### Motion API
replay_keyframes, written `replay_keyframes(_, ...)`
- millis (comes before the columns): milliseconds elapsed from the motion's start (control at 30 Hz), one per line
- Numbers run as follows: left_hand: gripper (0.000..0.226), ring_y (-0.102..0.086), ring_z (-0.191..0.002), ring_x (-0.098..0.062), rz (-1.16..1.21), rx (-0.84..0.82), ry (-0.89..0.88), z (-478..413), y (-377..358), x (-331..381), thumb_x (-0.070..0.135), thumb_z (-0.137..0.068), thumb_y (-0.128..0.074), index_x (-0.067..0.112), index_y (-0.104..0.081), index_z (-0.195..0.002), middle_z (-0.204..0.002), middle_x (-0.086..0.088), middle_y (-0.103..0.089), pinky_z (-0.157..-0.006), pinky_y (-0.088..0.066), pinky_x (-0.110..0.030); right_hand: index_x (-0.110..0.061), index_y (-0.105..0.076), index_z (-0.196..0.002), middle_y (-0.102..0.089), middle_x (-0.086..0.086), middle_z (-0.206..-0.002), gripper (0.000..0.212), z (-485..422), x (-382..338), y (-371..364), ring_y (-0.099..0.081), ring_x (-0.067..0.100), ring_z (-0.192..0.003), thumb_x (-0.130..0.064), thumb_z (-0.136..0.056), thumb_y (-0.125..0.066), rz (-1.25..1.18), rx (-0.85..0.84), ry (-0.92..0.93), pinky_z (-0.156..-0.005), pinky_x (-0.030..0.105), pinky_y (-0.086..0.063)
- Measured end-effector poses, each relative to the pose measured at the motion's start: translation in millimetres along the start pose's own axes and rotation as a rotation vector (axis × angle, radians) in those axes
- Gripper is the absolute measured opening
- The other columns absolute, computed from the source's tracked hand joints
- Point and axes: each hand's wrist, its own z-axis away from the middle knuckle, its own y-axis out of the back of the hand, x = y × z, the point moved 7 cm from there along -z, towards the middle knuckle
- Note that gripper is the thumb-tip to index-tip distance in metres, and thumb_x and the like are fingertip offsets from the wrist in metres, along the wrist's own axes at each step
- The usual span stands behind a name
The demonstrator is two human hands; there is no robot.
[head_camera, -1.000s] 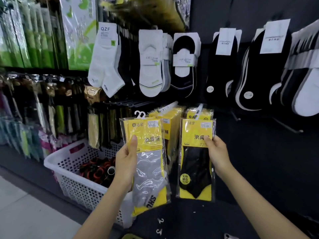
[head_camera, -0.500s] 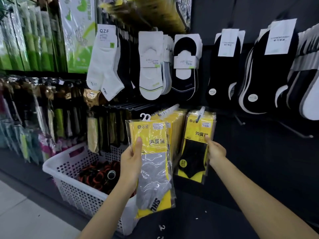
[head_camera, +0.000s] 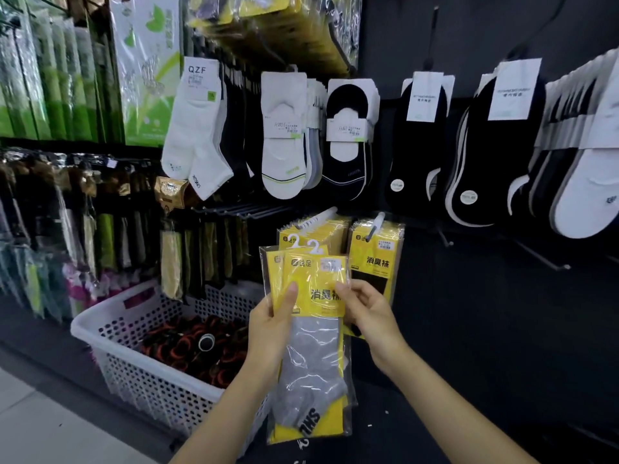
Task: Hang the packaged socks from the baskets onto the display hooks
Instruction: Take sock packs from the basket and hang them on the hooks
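The wall (head_camera: 485,313) is dark and runs across the back. A strip of pale floor (head_camera: 40,426) shows at 8 o'clock. White ankle socks (head_camera: 194,135) hang at 11 o'clock, and black low socks with white paper tags (head_camera: 415,155) hang at 1 o'clock. Tall green packs (head_camera: 50,95) fill the wall at 10 o'clock.

A white plastic basket with small holes (head_camera: 144,380) sits low at 8 o'clock, by the wall. Inside it lie dark round bundles with red-orange bands (head_camera: 187,349), piled close together. I cannot tell what they are.

In the middle, a white hook (head_camera: 376,222) holds flat yellow packs with a black sock (head_camera: 376,259). Just beside it, toward 11 o'clock, more yellow packs on a hook (head_camera: 321,229) hang in a thick row.

Two clear and yellow packs with a grey sock (head_camera: 315,279) are in the air in front of the hooks, a little below them, near 6 o'clock. They are not on a hook. The left hand (head_camera: 271,324) grips both packs by their left side, thumb flat on the front. The right hand (head_camera: 368,313) pinches the right edge of the front pack with thumb and bent fingers.
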Motion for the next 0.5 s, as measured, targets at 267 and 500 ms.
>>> replay_keyframes(267,0.050,-0.029,-0.034,-0.001,-0.168,0.091,-0.057,3,8,18,0.042,-0.088,-0.057,0.024,-0.037,-0.046,-0.037,0.014,-0.028,-0.038,-0.024,-0.009,-0.003,-0.059,-0.100,-0.073,0.001,-0.085,0.018,12,-9,16,-0.068,0.015,-0.079,-0.019,-0.094,-0.058,-0.091,0.111,0.013,-0.075,0.031,-0.054)
replay_keyframes(500,0.050,-0.020,-0.040,-0.003,-0.198,0.177,-0.094,-6,40,25,0.043,-0.091,-0.054,0.019,-0.024,-0.058,-0.044,0.013,-0.020,-0.039,-0.019,-0.012,-0.011,-0.062,-0.090,-0.073,0.008,-0.090,0.008,6,-12,66,-0.068,0.021,-0.084,-0.018,-0.094,-0.059,-0.160,0.328,0.031,-0.081,0.039,-0.054)
